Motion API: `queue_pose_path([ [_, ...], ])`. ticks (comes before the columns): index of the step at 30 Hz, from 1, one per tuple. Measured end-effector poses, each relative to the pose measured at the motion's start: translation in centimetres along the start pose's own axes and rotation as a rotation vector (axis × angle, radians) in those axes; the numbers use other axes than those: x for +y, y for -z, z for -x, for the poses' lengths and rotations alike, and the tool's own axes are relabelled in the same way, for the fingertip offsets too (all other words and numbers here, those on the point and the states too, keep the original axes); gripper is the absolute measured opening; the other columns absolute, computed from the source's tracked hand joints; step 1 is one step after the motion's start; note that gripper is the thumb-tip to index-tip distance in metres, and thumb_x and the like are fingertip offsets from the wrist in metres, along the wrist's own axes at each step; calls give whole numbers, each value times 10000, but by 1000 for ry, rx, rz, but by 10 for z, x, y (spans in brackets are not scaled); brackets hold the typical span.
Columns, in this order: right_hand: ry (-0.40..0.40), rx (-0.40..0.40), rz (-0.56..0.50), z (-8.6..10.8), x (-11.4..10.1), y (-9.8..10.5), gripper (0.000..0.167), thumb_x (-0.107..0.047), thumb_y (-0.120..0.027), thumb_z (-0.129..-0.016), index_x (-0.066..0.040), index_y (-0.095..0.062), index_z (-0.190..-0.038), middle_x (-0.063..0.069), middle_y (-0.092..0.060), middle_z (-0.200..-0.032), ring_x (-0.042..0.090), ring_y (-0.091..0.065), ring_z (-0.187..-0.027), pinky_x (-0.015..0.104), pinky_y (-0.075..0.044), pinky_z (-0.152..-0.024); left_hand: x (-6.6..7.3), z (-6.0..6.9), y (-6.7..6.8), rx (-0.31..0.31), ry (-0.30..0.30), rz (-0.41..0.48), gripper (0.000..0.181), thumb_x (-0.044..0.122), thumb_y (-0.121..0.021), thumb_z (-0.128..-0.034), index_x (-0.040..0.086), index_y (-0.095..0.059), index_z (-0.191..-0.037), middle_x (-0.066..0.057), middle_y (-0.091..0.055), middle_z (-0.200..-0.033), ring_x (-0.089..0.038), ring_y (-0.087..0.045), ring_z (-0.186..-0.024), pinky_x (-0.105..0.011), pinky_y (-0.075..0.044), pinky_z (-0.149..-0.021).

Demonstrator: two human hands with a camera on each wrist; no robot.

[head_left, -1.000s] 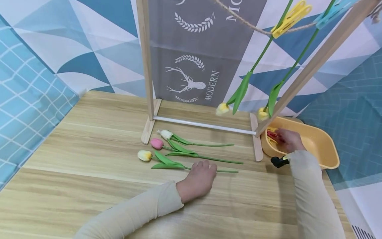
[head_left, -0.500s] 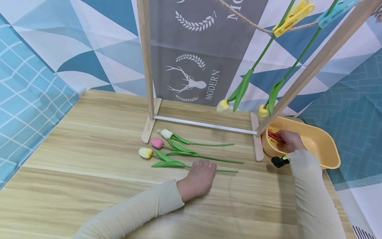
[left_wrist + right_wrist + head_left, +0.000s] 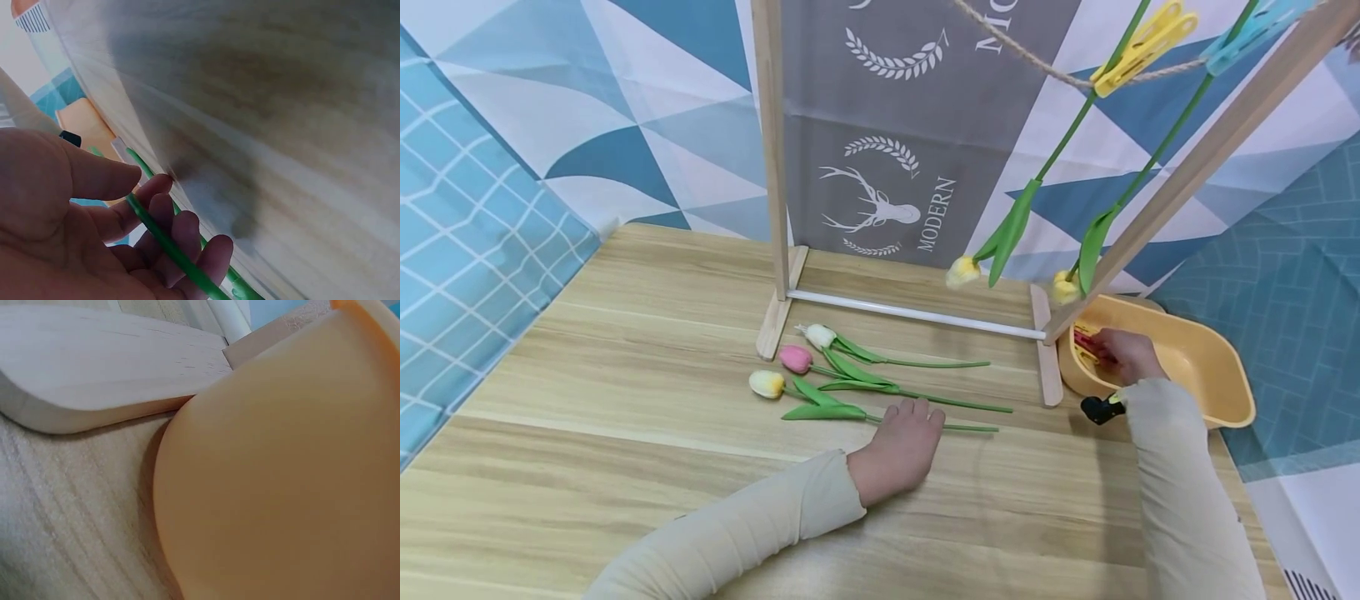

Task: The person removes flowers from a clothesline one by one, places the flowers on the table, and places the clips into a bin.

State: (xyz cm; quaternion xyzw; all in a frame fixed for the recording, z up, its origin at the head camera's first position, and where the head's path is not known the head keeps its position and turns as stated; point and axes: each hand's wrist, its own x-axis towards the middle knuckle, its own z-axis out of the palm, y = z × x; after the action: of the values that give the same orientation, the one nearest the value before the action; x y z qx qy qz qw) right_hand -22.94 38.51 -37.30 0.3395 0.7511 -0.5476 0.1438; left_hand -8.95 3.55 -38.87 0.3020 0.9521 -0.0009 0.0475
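A pale yellow tulip lies nearest me in a row of artificial tulips on the table. My left hand holds its green stem; the left wrist view has the stem running between thumb and curled fingers. Beyond it lie a pink tulip and a white tulip. Inside the orange bin, my right hand pinches a red clothespin, its fingertips partly hidden. Yellow clothespins lie beside it. The right wrist view catches only the bin's outer wall.
A wooden frame with a white crossbar stands behind the tulips. From its rope two yellow tulips hang head down, clipped by a yellow clothespin and a blue clothespin. The frame's right foot adjoins the bin.
Both hands stay nearly in place, the left on the tulip stem and the right at the clothespins in the bin. The view has shifted very slightly.
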Motion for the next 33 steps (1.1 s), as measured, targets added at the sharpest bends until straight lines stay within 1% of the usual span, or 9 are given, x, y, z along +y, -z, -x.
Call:
queue_pose_path([
  [3, -6, 12, -4, 0, 1, 0, 144, -195, -523, -915, -129, -516, -1043, -84, -528, -701, 94, -505, -706, 205, -488, -648, 0, 0, 0, 5, -4, -12, 228, 148, -534, -906, 106, -546, -1130, -56, -537, -966, -181, -496, -861, -286, -392, -660],
  [9, -22, 25, -37, 2, 0, 0, 102, -177, -524, -909, -142, -528, -1005, -79, -547, -689, 92, -524, -698, 205, -499, -656, -1, -2, 0, -11, 3, 0, 250, 151, -525, -916, 106, -538, -1163, -60, -539, -1002, -187, -506, -891, -303, -403, -689],
  [12, -28, 39, -82, 4, 0, 0, 97, -167, -523, -905, -148, -527, -1001, -76, -563, -658, 84, -545, -665, 205, -505, -644, -2, -2, 1, -6, 11, -17, 243, 161, -524, -919, 109, -538, -1155, -54, -534, -990, -180, -505, -883, -301, -405, -687],
  [16, -12, 80, -139, 9, -1, 1, 84, -168, -534, -896, -155, -530, -979, -74, -550, -660, 74, -545, -645, 197, -504, -621, -2, -2, 1, 6, 14, -25, 239, 178, -536, -912, 111, -537, -1141, -51, -527, -973, -179, -500, -869, -290, -392, -670],
  [19, 7, 109, -136, 11, -1, 1, 66, -185, -536, -892, -171, -542, -956, -84, -530, -692, 70, -522, -681, 184, -493, -620, -3, -2, 2, 5, 12, -22, 248, 183, -535, -913, 109, -533, -1149, -51, -529, -976, -179, -503, -873, -288, -393, -668],
  [24, 29, 140, -167, 13, -1, 1, 32, -186, -540, -890, -179, -561, -912, -90, -522, -721, 81, -499, -732, 179, -478, -627, -6, -2, 5, -8, 17, -4, 241, 182, -526, -916, 108, -538, -1145, -51, -537, -989, -187, -521, -911, -317, -433, -716],
  [27, 27, 156, -184, 14, -1, 1, 40, -196, -546, -893, -179, -564, -924, -67, -515, -814, 97, -488, -780, 177, -470, -645, -8, -2, 8, -22, 27, 35, 262, 177, -534, -906, 105, -544, -1158, -59, -544, -1021, -201, -526, -952, -346, -449, -765],
  [29, 8, 165, -203, 15, -2, 0, 39, -207, -545, -899, -196, -558, -934, -55, -496, -888, 105, -478, -826, 169, -468, -663, -9, -2, 9, -32, 37, 65, 276, 176, -543, -898, 105, -547, -1164, -63, -549, -1041, -208, -526, -972, -360, -450, -784],
  [33, -23, 174, -297, 20, -5, -1, 79, -231, -555, -913, -223, -517, -981, -42, -463, -972, 118, -467, -890, 163, -469, -708, -13, 1, 13, -28, 55, 87, 283, 169, -558, -880, 97, -555, -1153, -64, -550, -1024, -207, -526, -945, -348, -447, -750],
])
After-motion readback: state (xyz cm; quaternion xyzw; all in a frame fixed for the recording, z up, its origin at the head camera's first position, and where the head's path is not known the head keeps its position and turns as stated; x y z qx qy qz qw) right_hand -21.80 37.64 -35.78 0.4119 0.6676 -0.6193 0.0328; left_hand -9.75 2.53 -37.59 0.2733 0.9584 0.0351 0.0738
